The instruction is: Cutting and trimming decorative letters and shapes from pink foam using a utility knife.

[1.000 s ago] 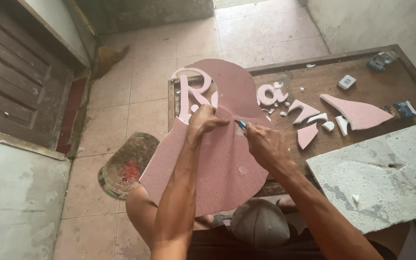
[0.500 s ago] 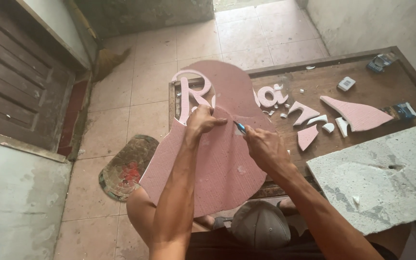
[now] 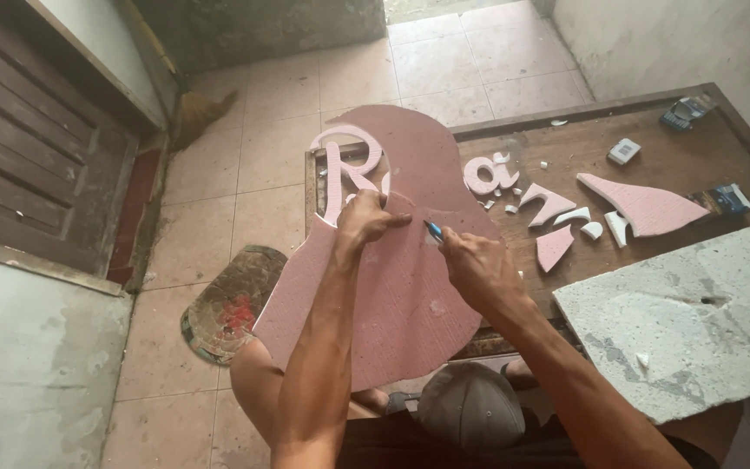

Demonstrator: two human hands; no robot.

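A wooden table (image 3: 696, 165) fills the right half of the head view, standing on a tiled floor (image 3: 245, 174) beside a slatted wooden shutter (image 3: 28, 174). A grey-white foam slab (image 3: 696, 313) lies on the table's near right corner. The large pink foam sheet (image 3: 401, 304) rests tilted against the table's left edge, its upper part overlapping the tabletop and its lower part hanging toward the person's lap. A pale pink cut-out letter (image 3: 345, 169) lies against the top of the sheet, at the table's left corner. The left hand (image 3: 366, 217) presses on the sheet near its upper middle, fingers curled over the surface and thumb extended to the right, pinning the foam. The right hand (image 3: 479, 269) is clenched around a blue-handled cutter (image 3: 434, 230), whose tip touches the sheet just beside the left thumb. On the tabletop, well apart from the hands, lie a pink pointed offcut (image 3: 648, 207), smaller pink letters (image 3: 492, 178) and scattered white and pink scraps (image 3: 592, 227). A small white box (image 3: 624, 151) and two small blue packets (image 3: 726, 198) sit toward the table's far right. On the floor to the left lie a worn round basket (image 3: 227, 304) and, farther off, a broom (image 3: 197, 113). A grey cap (image 3: 470, 404) rests near the person's knees.
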